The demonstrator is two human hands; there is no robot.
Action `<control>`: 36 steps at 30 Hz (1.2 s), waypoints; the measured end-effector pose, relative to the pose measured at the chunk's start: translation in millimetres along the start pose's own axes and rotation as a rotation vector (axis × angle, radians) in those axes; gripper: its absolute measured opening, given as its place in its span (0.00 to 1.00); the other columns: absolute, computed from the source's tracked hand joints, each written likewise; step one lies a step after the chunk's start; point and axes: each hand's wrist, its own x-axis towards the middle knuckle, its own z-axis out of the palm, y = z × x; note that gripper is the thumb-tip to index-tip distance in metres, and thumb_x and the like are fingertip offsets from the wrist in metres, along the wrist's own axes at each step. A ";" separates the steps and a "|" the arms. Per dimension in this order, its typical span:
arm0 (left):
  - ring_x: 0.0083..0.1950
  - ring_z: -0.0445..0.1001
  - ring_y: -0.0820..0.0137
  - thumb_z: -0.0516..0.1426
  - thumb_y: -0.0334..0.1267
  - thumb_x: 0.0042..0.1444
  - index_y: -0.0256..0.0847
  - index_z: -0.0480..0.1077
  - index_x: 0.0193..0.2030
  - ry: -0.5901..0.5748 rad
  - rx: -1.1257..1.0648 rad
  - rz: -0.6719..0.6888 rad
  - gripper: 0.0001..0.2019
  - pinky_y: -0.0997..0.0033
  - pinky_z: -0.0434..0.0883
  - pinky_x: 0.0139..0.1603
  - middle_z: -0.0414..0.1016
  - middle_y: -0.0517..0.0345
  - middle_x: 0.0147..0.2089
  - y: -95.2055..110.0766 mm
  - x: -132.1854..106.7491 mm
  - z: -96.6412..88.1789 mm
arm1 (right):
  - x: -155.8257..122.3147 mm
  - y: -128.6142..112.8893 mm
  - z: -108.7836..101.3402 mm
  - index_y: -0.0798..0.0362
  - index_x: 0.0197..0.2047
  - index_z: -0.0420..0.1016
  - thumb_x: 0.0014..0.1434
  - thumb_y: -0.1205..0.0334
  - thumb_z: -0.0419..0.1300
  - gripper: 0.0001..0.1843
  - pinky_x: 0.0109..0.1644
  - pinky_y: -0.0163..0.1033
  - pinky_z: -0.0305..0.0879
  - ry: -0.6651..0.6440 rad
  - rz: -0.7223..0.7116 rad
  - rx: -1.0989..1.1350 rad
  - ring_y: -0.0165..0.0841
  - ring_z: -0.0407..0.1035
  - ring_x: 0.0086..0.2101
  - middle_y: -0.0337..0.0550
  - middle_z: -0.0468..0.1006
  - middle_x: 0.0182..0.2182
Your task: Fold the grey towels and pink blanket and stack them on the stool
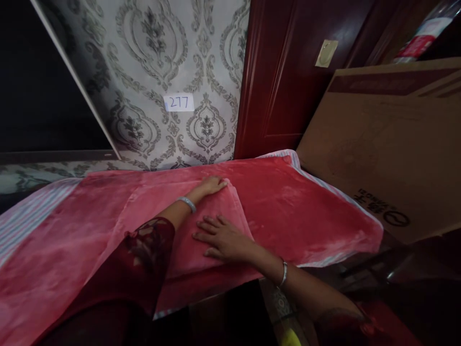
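Observation:
A red plush blanket (288, 202) lies spread over a flat surface, with a folded layer (201, 211) on top near the middle. My left hand (211, 185) reaches forward and rests flat on the far corner of that folded layer, fingers stretched out. My right hand (223, 238) lies flat on the same layer closer to me, fingers spread and pointing left. Each wrist wears a silver bangle. A dark red patterned sleeve (144, 259) covers my left arm.
A striped sheet (25, 216) shows under the blanket at the left and right edges. A large cardboard box (389, 144) leans at the right. Behind are patterned wallpaper with a label reading 277 (179, 102) and a dark red wooden door (288, 72).

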 end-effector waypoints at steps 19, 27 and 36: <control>0.60 0.75 0.52 0.51 0.59 0.66 0.34 0.71 0.57 0.047 -0.099 -0.052 0.28 0.58 0.68 0.61 0.78 0.38 0.59 -24.6 38.6 35.4 | -11.0 8.4 7.9 0.39 0.78 0.51 0.72 0.40 0.49 0.36 0.76 0.63 0.33 -0.025 -0.028 0.084 0.46 0.34 0.75 0.43 0.43 0.77; 0.59 0.76 0.53 0.39 0.57 0.71 0.32 0.71 0.56 0.056 -0.170 -0.028 0.32 0.57 0.68 0.61 0.77 0.36 0.58 -28.3 41.3 41.3 | -0.7 28.7 -20.6 0.45 0.71 0.65 0.73 0.47 0.52 0.27 0.74 0.57 0.46 0.007 -0.079 0.139 0.41 0.54 0.70 0.46 0.64 0.70; 0.67 0.67 0.58 0.46 0.47 0.71 0.42 0.73 0.61 0.054 -0.040 0.544 0.22 0.53 0.58 0.71 0.74 0.47 0.65 -46.4 34.2 15.4 | 39.1 81.3 -24.1 0.53 0.70 0.68 0.72 0.45 0.54 0.30 0.72 0.59 0.50 0.090 -0.122 0.021 0.47 0.57 0.67 0.54 0.66 0.69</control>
